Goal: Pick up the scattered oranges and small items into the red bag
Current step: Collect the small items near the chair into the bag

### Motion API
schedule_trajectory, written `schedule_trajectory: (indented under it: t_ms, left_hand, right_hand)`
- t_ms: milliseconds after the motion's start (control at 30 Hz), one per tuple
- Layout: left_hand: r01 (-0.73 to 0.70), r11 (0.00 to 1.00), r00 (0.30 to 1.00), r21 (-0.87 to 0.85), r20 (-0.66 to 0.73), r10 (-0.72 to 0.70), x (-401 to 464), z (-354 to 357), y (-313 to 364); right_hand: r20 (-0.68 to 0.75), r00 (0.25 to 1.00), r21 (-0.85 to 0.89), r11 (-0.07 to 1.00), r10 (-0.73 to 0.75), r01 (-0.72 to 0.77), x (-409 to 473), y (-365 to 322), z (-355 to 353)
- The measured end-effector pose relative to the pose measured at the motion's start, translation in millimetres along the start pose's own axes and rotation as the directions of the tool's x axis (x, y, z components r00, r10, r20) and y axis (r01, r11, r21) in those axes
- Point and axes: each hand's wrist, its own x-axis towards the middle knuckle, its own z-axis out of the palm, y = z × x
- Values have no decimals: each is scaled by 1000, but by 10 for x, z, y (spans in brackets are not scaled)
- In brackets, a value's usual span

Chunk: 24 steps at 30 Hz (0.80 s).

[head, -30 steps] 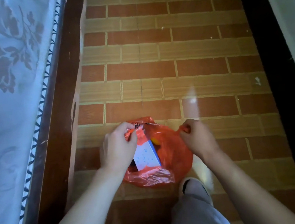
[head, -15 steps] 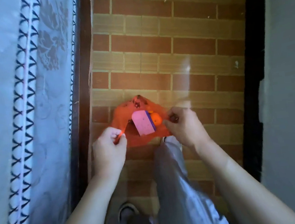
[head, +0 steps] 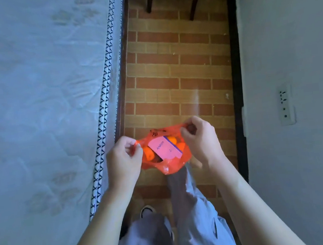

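With each handle pinched, left hand (head: 123, 157) and right hand (head: 198, 136) hold the thin red plastic bag (head: 166, 165) open above the brick-patterned floor (head: 180, 69), so oranges (head: 149, 153) and pink box (head: 164, 147) stay inside.

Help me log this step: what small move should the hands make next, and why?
Probably bring the two handles together and tie them. The left hand and right hand each pinch a handle of the red bag, which hangs above the floor with oranges and a pink box inside.
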Motion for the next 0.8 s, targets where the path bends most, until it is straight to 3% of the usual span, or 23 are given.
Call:
schedule_trajectory:
  t_ms: [300, 467, 700, 800]
  left_hand:
    - [-247, 969, 960, 26, -126, 248, -802, -1467, 992]
    - [-384, 923, 892, -5, -261, 369, -1044, -2122, 1591]
    - [-538, 843, 775, -12, -402, 488, -1078, -2828, 2491]
    - [-556, 831, 755, 0, -419, 504, -1052, -3003, 2748]
  right_hand:
    - [-139, 975, 4, 984, -176, 178, -1240, -1292, -781]
    - [-279, 892, -52, 933, -356, 356, -1771, -1999, -1260]
    - [-414, 757, -63, 846, -506, 530, -2153, -2756, -1923]
    - [-445, 728, -77, 832, -522, 550, -2146, -2918, -2156]
